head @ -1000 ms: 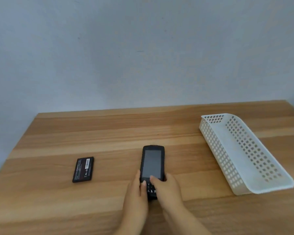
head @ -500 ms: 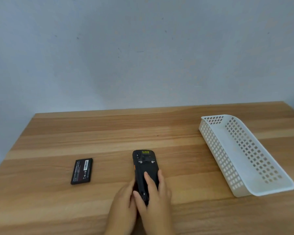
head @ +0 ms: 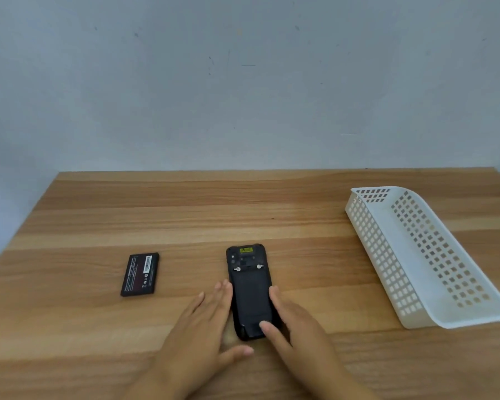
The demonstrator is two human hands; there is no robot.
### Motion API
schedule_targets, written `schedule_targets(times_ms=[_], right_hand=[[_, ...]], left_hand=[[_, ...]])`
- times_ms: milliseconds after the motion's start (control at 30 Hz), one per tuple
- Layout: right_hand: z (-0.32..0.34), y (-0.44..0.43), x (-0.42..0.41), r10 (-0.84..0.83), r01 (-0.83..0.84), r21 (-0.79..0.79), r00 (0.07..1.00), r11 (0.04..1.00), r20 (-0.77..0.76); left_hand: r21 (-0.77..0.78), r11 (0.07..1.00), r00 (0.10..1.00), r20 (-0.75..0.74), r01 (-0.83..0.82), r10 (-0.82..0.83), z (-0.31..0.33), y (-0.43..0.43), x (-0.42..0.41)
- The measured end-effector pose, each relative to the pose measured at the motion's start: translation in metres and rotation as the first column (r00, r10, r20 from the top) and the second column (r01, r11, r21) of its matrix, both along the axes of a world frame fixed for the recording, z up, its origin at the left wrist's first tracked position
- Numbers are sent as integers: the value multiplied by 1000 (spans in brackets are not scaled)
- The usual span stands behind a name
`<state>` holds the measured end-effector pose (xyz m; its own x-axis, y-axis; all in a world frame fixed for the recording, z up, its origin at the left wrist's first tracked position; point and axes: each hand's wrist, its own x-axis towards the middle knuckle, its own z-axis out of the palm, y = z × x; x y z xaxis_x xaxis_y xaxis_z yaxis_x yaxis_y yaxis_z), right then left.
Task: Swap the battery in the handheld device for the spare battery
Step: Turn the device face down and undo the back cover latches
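The black handheld device (head: 249, 287) lies face down on the wooden table (head: 243, 215), its back cover up, with a yellow label and two silver latches near the far end. My left hand (head: 202, 330) rests flat beside the device's left edge, fingers spread, holding nothing. My right hand (head: 295, 321) lies along the device's right edge, its thumb tip on the lower back cover and its fingers touching the side. The spare battery (head: 140, 274), a flat black slab with printed labels, lies on the table to the left, apart from both hands.
A white perforated plastic basket (head: 367, 241) stands at the right of the table, running from the middle toward the near right corner. A grey wall rises behind the table's far edge.
The device went from screen up to back cover up. Both hands let go of their grip and now lie spread along its two sides.
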<state>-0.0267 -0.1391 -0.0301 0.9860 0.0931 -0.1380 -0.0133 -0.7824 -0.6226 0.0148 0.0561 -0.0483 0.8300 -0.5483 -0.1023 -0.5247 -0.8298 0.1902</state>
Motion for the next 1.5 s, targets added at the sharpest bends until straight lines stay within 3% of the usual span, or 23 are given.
schedule_targets(times_ms=[67, 167, 333, 600, 667, 767, 833, 1000, 1200, 1500], right_hand=[[-8, 6, -3, -13, 12, -36, 1000, 999, -21], [-16, 17, -6, -58, 67, -106, 995, 992, 82], [-10, -11, 9, -22, 58, -376, 995, 925, 100], [-8, -27, 19, -144, 148, -512, 988, 846, 49], [-2, -29, 22, -96, 130, -515, 991, 847, 93], [17, -42, 45, -40, 73, -303, 993, 950, 114], [34, -39, 68, 81, -33, -248, 979, 968, 187], [36, -31, 102, 434, -266, -451, 841, 852, 323], [25, -39, 108, 507, -278, -504, 762, 818, 402], [25, -45, 115, 609, -394, -513, 707, 762, 361]], left_hand=[[13, 1000, 1000, 26, -5, 4, -2, 0, 4], [25, 999, 996, 85, 34, -36, -5, 3, 13], [3, 994, 978, 179, 108, -107, -11, 6, 18], [-89, 991, 973, 218, 96, -75, -14, 3, 16], [-109, 989, 975, 209, 104, -79, -14, 2, 16], [-122, 985, 973, 213, 121, -93, -12, 2, 16], [-126, 983, 973, 208, 131, -103, -11, 2, 16], [-145, 980, 976, 192, 132, -103, -10, 2, 16], [-142, 981, 979, 174, 135, -110, -12, 3, 16], [-122, 984, 983, 152, 127, -108, -10, 3, 15]])
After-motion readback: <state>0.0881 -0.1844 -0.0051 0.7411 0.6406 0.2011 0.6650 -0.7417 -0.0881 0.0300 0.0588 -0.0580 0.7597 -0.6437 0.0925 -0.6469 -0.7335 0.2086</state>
